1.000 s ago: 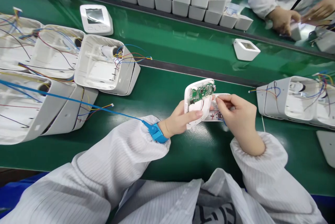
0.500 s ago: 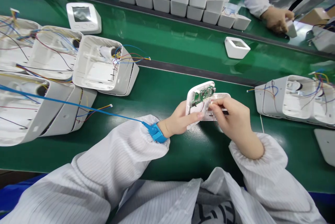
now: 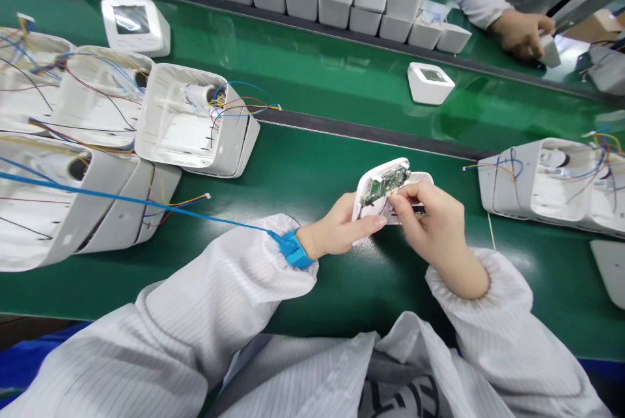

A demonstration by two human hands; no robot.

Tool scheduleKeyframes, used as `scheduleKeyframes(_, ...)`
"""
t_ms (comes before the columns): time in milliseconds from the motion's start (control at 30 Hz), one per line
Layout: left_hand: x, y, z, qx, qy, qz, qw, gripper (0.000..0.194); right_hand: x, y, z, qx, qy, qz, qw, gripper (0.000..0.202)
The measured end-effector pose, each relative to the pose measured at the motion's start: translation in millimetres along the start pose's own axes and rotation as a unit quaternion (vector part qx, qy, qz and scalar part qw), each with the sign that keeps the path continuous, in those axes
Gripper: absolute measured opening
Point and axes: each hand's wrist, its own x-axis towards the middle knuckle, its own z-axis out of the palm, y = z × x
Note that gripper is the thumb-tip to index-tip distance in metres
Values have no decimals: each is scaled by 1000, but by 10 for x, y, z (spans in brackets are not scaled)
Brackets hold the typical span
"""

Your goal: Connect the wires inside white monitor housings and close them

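Note:
My left hand (image 3: 342,226) is closed around a white plastic cover (image 3: 360,196), its thumb across the near edge. The cover is held tilted, its inner side towards my right hand, and a green circuit board (image 3: 388,185) is fixed inside it. Thumb and forefinger of my right hand (image 3: 434,219) are pinched together at the board's lower edge. Whatever lies between those fingertips is too small and covered to name. Just behind them a white housing (image 3: 422,178) shows in part, mostly hidden by my right hand. A blue wrist strap (image 3: 295,250) circles my left wrist.
White housings with loose wires stand at left (image 3: 195,118) and right (image 3: 512,183). White devices with screens sit on the far green belt, left (image 3: 137,27) and right (image 3: 430,83). Stacked white housings (image 3: 303,4) line the back. Another person's hand (image 3: 525,34) holds a small part.
The cover and my left hand have shifted slightly right and tilted, bringing the board against my right fingertips. Both screen devices on the far belt have moved left.

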Motion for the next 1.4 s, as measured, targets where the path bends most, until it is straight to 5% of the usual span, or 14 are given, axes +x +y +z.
scheduleKeyframes(133, -11, 8, -27, 21, 10, -36, 999, 42, -7, 11, 23, -7, 22, 10, 1000, 18)
scheduleKeyframes(233, 1, 41, -26, -13, -18, -29, 999, 40, 12, 91, 31, -8, 93, 0, 996, 15)
scheduleKeyframes(300, 11, 63, -17, -52, -42, -24, 997, 40, 28, 163, 31, 13, 116, -24, 993, 33)
scheduleKeyframes(467, 6, 73, -3, -89, -59, -41, 993, 41, 12, 261, 36, -25, 64, -81, 994, 42)
scheduleKeyframes(667, -20, 34, -21, -75, -54, -53, 994, 40, -19, 223, 44, -77, 93, -109, 987, 42)
scheduleKeyframes(1033, -8, 70, -5, -131, -50, -101, 985, 44, -26, 194, 47, -96, 96, -59, 989, 33)
scheduleKeyframes(1167, 0, 44, -12, -116, -34, -108, 987, 49, 19, 196, 85, -24, 85, -45, 995, 38)
scheduleKeyframes(1300, 73, 72, -109, -55, -44, -39, 997, 54, 14, 245, 66, 82, 43, 37, 995, 48)
scheduleKeyframes(1400, 137, 122, -217, 50, 6, 89, 995, 64, -7, 265, 11, 100, 84, 46, 990, 29)
